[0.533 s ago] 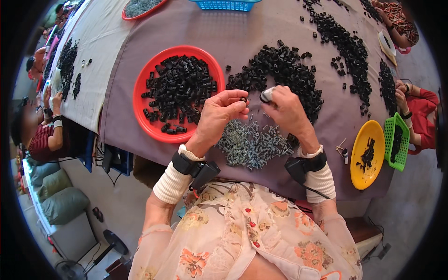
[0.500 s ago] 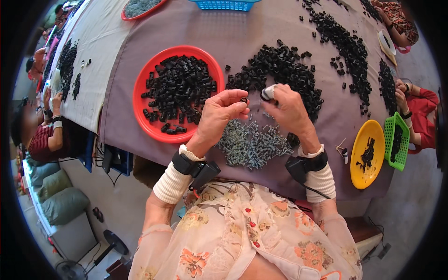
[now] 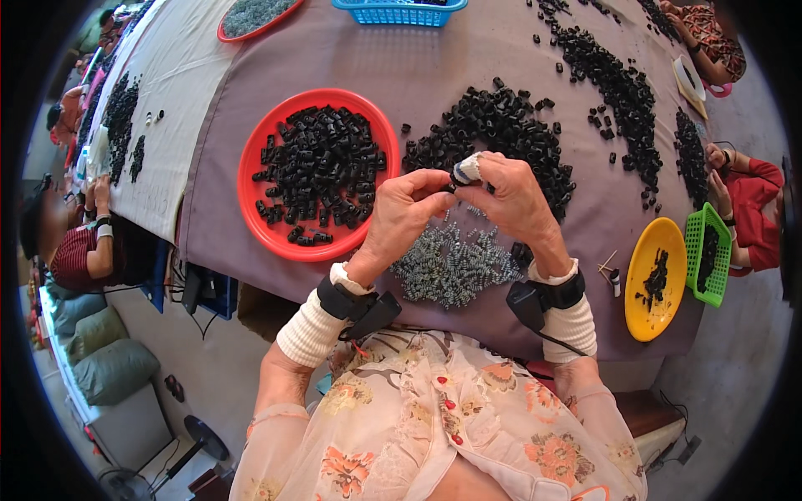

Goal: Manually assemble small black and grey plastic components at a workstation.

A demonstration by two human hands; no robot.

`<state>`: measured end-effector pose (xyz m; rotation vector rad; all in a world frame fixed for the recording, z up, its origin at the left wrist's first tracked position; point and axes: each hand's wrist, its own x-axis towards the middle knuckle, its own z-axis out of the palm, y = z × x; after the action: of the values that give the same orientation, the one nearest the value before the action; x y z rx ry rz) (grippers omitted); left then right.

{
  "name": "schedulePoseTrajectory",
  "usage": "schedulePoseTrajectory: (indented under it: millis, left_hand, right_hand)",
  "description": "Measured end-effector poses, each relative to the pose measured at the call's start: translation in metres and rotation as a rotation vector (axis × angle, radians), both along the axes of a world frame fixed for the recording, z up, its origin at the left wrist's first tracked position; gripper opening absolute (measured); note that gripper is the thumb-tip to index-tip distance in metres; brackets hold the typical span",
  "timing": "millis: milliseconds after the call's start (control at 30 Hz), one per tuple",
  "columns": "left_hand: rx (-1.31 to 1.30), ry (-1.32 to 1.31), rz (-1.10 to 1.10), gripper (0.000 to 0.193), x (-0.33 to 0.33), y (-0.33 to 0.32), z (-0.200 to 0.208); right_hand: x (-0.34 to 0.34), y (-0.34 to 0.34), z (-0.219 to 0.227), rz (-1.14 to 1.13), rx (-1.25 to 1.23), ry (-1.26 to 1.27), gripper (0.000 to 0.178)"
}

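Note:
Above a pile of small metal springs (image 3: 455, 265), my two hands meet. My left hand (image 3: 399, 215) pinches a small black plastic piece (image 3: 449, 188) between thumb and fingertips. My right hand (image 3: 514, 199), with a white wrapping on one finger, closes its fingertips against the same piece; whether it also holds something of its own is hidden. Just beyond my hands lies a heap of black hollow plastic pieces (image 3: 510, 121). On the left, a round red plate (image 3: 247, 179) carries many assembled-looking black pieces.
Right of me are a yellow plate (image 3: 645, 316) with black bits, a green basket (image 3: 717, 282), and a small bottle (image 3: 616, 284) beside thin sticks. A blue basket (image 3: 401, 15) stands at the far edge. Other people work along both sides, near more black pieces (image 3: 622, 100).
My right hand has moved left to meet my left hand at the black piece. The hands were apart before. The view has shifted slightly.

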<state>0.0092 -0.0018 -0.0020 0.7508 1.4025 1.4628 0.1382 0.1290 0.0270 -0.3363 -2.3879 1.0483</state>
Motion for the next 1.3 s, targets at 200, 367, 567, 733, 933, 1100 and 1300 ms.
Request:
schedulePoseTrajectory:
  millis: [200, 367, 567, 733, 933, 1100, 1300]
  left_hand:
    - [0.017, 0.220, 0.022, 0.022, -0.001, 0.004, 0.002]
    - [0.067, 0.379, 0.033, 0.020, -0.008, 0.007, 0.019]
    - [0.162, 0.365, 0.099, 0.019, -0.018, 0.017, 0.028]
    - [0.132, 0.159, 0.078, 0.019, -0.018, 0.016, 0.031]
    - [0.124, 0.017, 0.048, 0.018, -0.020, 0.016, 0.034]
    - [0.120, -0.034, 0.103, 0.018, -0.027, 0.009, 0.029]
    - [0.087, -0.146, 0.074, 0.019, -0.025, 0.009, 0.020]
  right_hand:
    - [-0.006, 0.009, 0.008, 0.100, 0.007, -0.042, 0.017]
    - [-0.015, 0.013, 0.021, 0.113, -0.093, -0.048, 0.021]
    - [-0.028, 0.022, 0.027, 0.084, -0.243, -0.039, 0.020]
    - [-0.032, 0.024, 0.023, 0.101, -0.367, -0.012, 0.022]
    - [-0.016, 0.031, 0.011, -0.032, -0.287, -0.025, 0.021]
    - [0.019, 0.042, -0.020, -0.001, 0.256, -0.215, 0.020]
    - [0.032, 0.029, -0.037, -0.003, 0.535, -0.416, 0.013]
